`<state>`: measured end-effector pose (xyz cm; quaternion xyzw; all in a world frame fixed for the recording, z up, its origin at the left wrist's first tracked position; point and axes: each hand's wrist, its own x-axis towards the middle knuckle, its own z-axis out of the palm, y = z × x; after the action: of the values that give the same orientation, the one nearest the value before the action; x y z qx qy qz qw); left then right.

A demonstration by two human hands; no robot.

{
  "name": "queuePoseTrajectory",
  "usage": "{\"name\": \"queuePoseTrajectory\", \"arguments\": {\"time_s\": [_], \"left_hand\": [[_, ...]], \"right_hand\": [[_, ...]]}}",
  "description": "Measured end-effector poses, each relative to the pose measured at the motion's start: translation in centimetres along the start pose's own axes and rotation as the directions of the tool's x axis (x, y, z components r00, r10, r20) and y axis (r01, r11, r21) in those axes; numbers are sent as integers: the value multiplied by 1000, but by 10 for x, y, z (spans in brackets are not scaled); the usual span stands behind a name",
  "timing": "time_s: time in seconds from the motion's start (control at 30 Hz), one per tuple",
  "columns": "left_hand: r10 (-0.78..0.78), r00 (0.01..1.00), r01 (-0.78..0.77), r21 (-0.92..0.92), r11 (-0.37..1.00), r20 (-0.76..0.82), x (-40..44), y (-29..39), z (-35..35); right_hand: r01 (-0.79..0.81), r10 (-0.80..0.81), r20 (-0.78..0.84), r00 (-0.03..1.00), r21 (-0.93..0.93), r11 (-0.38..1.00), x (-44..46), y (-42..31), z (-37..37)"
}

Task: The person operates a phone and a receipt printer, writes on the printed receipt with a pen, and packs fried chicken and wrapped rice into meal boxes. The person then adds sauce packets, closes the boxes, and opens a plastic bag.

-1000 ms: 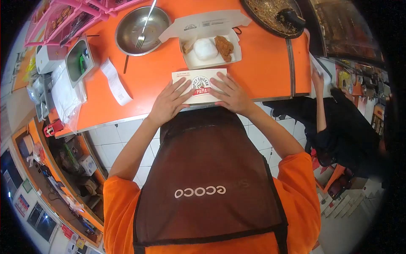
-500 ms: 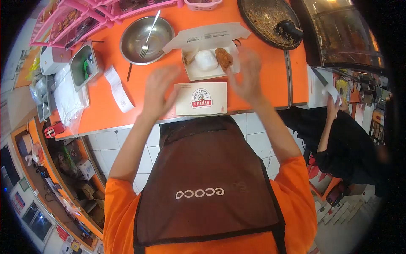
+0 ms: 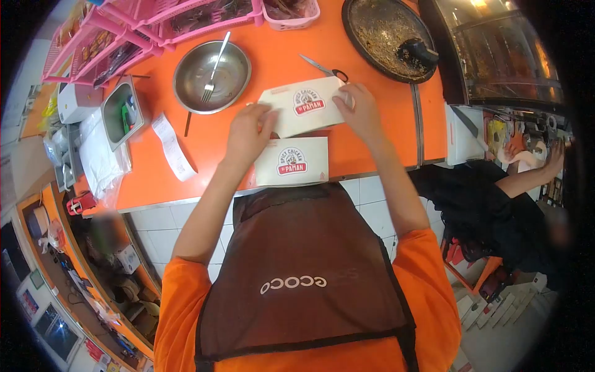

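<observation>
A white cardboard food box (image 3: 289, 111) with a printed chicken logo has its lid folded down, hiding the rice and fried chicken inside. At its left edge my left hand (image 3: 250, 131) grips the lid corner with thumb and fingers. My right hand (image 3: 359, 113) pinches the lid's right corner. Just in front, a second closed food box (image 3: 292, 162) with the same logo lies by the counter's front edge. Behind the first box rests a pair of scissors (image 3: 321, 66).
A metal bowl (image 3: 186, 77) holding a fork (image 3: 212, 75) stands left of the boxes, near a paper receipt (image 3: 172, 149). At the back right is a stone mortar (image 3: 372, 46) with a dark pestle. Pink baskets (image 3: 290, 23) line the back. A co-worker in black (image 3: 477, 192) is at right.
The far box's lid has come down over the rice and chicken, with both hands now at its corners. The co-worker's arm at right has reached farther out.
</observation>
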<state>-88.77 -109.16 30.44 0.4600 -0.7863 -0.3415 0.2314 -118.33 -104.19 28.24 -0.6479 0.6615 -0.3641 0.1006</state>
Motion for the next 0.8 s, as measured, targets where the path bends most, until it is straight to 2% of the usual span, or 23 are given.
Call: {"name": "queuePoseTrajectory", "arguments": {"time_s": [0.07,0.1,0.2,0.27,0.3,0.37,0.47,0.57,0.67,0.8], "left_hand": [[-141,980,128,-93,987,-139,-3,0,16],[-197,969,176,-146,973,-146,-3,3,19],[-328,937,288,-269,919,-120,3,6,24],[-369,927,337,-293,895,-61,7,-6,28],[-372,925,314,-400,861,-75,8,-9,32],[-380,920,252,-597,762,-98,10,-11,38],[-391,920,293,-629,720,-20,18,-22,46],[-290,957,215,-704,677,13,23,-44,56],[-343,921,375,-662,649,185,30,-26,30],[-394,883,470,-510,720,257,42,-10,0]], "right_hand": [[-171,172,-21,985,51,984,-13,-3,10],[-257,259,-26,965,79,963,-19,-4,16],[-365,483,-71,873,561,743,-32,2,44],[-492,537,107,836,578,651,-32,12,42],[-555,556,198,807,576,600,-33,17,43],[-520,527,191,828,613,595,-31,17,47],[-483,499,172,849,637,601,-37,33,58],[-501,490,221,843,654,567,-33,33,52],[-566,496,300,815,595,570,-18,18,20],[-665,607,324,726,558,497,3,-27,-17]]}}
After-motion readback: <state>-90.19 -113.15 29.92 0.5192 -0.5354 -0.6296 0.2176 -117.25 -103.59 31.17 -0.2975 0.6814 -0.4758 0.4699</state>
